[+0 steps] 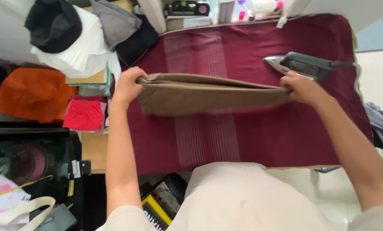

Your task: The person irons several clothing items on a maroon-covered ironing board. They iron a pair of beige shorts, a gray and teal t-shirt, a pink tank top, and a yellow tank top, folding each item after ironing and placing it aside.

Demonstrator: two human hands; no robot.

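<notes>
left hand [128,85], right hand [300,87] each grip one end of brown cloth [208,93], stretched between them.

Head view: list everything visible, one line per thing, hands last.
brown cloth: 1, brown, folded, stretched between both hands over the board
cover: 1, maroon with pale stripes, on the ironing surface
iron: 1, grey, far right of the cover, behind the right hand
black hat: 1, black, on the white stack, top left
white stack: 1, white, top left
orange cloth: 1, orange, left
red cloth: 1, red, left of the cover
left hand: grips the cloth's left end
right hand: grips the cloth's right end
</notes>
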